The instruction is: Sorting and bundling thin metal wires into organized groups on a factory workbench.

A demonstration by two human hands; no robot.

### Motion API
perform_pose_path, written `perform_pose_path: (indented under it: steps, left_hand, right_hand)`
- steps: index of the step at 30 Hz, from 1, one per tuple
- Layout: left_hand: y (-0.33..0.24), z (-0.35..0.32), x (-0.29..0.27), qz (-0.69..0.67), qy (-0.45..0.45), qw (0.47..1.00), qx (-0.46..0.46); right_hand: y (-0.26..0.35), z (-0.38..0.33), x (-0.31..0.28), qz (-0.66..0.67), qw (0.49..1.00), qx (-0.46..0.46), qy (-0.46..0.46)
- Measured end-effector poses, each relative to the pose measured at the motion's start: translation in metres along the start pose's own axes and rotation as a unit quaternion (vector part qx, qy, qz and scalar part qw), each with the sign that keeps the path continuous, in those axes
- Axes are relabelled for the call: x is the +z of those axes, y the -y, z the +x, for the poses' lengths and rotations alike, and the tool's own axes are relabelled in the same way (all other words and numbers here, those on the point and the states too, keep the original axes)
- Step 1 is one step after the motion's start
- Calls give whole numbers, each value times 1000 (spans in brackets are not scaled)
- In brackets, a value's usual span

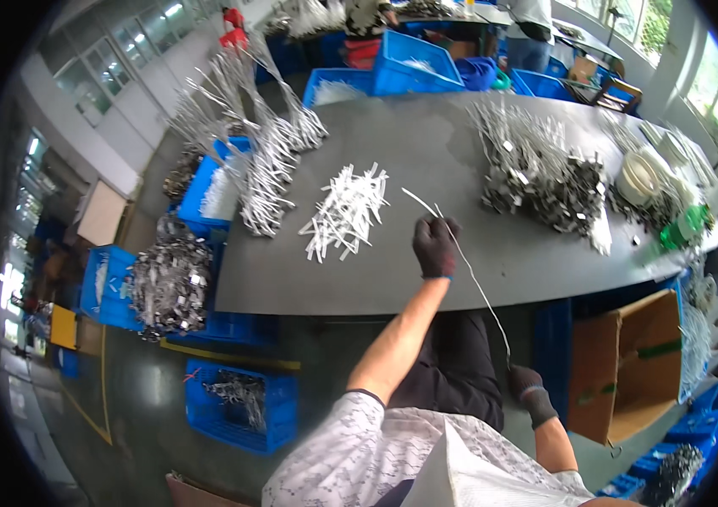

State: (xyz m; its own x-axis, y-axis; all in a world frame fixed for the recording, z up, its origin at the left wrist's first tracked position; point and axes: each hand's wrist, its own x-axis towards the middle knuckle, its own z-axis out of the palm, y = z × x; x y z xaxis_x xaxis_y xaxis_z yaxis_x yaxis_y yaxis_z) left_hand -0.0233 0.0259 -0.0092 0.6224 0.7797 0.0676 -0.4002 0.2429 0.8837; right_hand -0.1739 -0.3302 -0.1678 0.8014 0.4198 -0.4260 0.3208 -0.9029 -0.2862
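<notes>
One thin pale wire (480,291), long axis slanting from above the grey table (291,283) to below its near edge, strung between both hands. Left gloved hand (436,247), over the table: fingers closed on the wire, the nearer hand to the white tube (418,200) just beyond them toward the table's far edge. Right gloved hand (530,382), below the table's near edge: at the wire's lower end, finger closure indeterminable.

Left hand (436,246) and right hand (531,390) hold 1 cord (485,299).
</notes>
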Motion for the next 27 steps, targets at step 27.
perform_pose_path:
  steps: [27]
  left_hand:
    - [13,-107,-37,214,317,910,-157]
  right_hand:
    - [120,92,-120,742,662,61,-86]
